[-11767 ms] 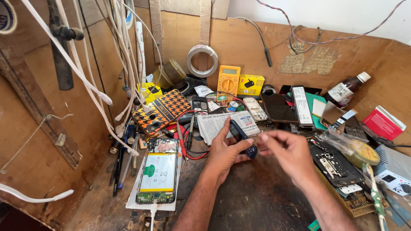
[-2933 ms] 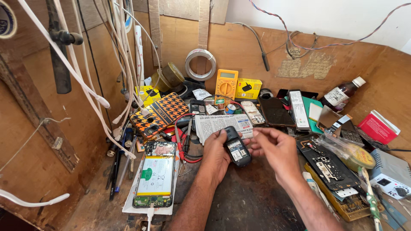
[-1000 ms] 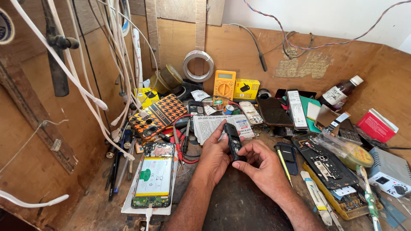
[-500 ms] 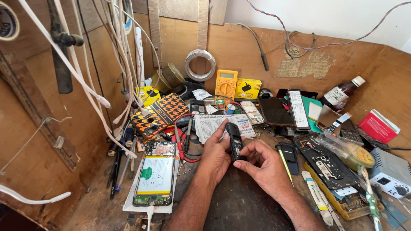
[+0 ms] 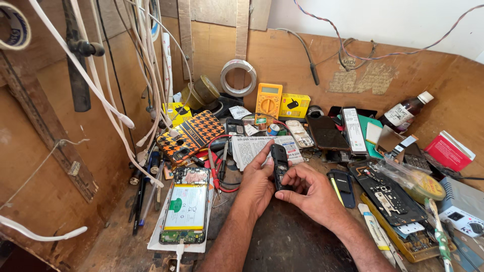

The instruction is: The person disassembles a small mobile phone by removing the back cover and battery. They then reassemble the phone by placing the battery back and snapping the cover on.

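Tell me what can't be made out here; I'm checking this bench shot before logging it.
Head view only:
- Small black phone: lower end hidden by the left hand and right hand; its open side is too small to read.
- Opened smartphone: its bottom cable is cut off by the frame edge.
- Green-handled tool: its tip is cut off at the bottom edge.

The phone (image 5: 279, 165) is black. The multimeter (image 5: 268, 100) is yellow-orange. The case (image 5: 191, 135) has an orange and black houndstooth pattern. The box (image 5: 448, 150) is red. The battery (image 5: 186, 207) is white with green.
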